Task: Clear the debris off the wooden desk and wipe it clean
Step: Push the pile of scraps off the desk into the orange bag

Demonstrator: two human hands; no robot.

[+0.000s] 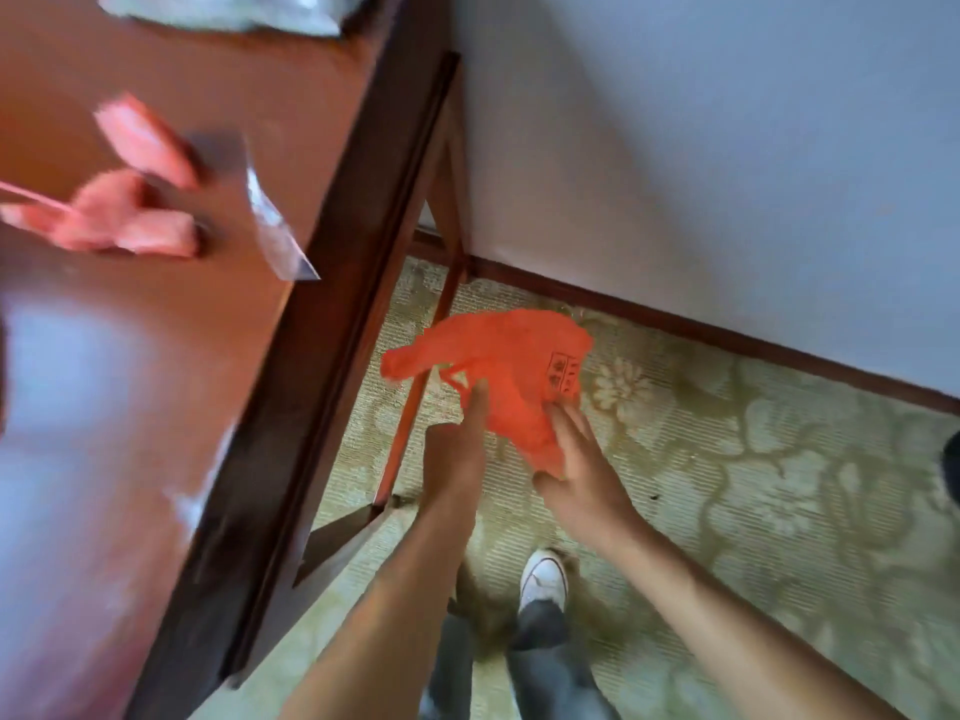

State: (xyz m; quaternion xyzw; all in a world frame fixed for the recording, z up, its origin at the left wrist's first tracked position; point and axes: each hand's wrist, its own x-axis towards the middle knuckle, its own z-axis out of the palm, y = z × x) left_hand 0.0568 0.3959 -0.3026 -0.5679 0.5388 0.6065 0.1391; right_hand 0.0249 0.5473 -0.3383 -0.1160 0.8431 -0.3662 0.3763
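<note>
Hands hold a crumpled orange plastic bag (511, 376) above the green patterned carpet (727, 459). Left hand (457, 449) pinches its edge; right hand (582, 470) grips it, fingers seemingly half-straight. Blurred pink scraps (130, 200) lie on the reddish wooden surface (156, 356).

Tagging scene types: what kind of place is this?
Probably a room in a home: a wooden desk stands against a plain painted wall, over floral patterned carpet. Both hands hold an orange plastic bag beside the desk.
</note>
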